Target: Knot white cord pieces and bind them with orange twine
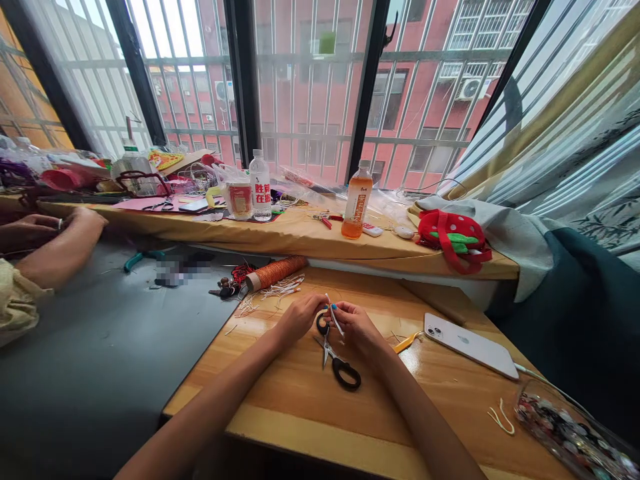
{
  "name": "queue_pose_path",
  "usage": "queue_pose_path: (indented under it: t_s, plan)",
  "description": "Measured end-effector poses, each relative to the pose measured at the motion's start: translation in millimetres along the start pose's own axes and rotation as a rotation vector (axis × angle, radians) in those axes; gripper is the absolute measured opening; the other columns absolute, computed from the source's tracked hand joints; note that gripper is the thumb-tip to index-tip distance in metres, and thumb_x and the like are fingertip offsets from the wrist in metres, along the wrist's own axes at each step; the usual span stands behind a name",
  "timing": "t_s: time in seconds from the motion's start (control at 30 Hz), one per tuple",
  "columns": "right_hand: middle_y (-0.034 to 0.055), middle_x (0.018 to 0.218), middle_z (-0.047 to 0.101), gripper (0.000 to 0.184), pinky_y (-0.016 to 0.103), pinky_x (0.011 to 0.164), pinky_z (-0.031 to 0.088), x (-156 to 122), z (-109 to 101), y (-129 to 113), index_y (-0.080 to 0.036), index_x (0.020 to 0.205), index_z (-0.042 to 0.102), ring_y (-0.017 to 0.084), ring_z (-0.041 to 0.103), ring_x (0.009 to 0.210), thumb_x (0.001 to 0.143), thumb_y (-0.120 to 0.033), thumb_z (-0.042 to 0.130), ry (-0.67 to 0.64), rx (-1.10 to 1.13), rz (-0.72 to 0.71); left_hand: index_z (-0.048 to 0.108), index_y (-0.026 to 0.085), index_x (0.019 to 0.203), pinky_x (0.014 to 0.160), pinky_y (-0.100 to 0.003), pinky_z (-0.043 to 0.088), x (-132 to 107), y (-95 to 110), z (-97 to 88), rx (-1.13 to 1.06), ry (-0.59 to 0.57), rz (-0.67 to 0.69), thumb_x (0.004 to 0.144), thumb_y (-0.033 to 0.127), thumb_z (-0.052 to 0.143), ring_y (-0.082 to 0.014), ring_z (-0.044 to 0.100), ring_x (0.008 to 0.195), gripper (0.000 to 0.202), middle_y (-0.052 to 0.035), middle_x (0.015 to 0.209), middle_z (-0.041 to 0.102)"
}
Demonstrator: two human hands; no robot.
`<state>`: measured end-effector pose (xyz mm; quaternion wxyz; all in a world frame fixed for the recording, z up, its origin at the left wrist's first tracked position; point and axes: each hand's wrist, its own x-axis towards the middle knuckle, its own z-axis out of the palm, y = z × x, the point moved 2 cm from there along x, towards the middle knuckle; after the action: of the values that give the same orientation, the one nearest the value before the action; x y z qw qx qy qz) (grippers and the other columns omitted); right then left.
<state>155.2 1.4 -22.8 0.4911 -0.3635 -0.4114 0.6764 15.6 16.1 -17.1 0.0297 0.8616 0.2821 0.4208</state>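
Observation:
Above the wooden table, my left hand and my right hand meet with fingertips pinched on a short white cord. One end of the cord sticks up between the hands and the other hangs down by my right fingers. Small blue spots show at the fingertips; whether they are beads or painted nails I cannot tell. Just below lie black-handled scissors with the blades apart, one loop partly behind my hands. A yellow tool, perhaps tweezers, rests right of my right wrist. White cord scraps lie beyond my left hand.
A spool of orange cord lies at the table's far left. To the right are a white phone on a cable and a box of beads. Bottles, including an orange drink, stand on the sill. Another person's hands work at far left.

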Motion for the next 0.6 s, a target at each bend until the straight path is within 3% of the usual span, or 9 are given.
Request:
queue_pose_path:
  t_s: [0.23,0.6]
  plan:
    - [-0.0001,0.060,0.062,0.029,0.021,0.057,0.041,3.2,-3.5,5.6,-0.015,0.064,0.054,0.008,0.054,0.053,0.053,-0.037,0.069,0.056,-0.082,-0.037,0.048,0.016,0.090,0.067,-0.022,0.041,-0.6,-1.5,1.6,0.031,-0.035,0.001,0.083,0.019,0.037,-0.0118,0.052,0.074,0.014,-0.0034,0.080,0.057]
    - [-0.0016,0.054,0.056,0.026,0.024,0.051,0.038,12.2,-19.7,4.3,-0.017,0.060,0.051,0.012,0.051,0.052,0.055,-0.040,0.062,0.200,-0.473,-0.157,0.051,0.019,0.088,0.059,-0.020,0.037,2.4,0.3,-2.4,0.161,-0.111,-0.124,0.079,0.013,0.037,-0.0115,0.052,0.068,0.017,-0.0008,0.080,0.057]
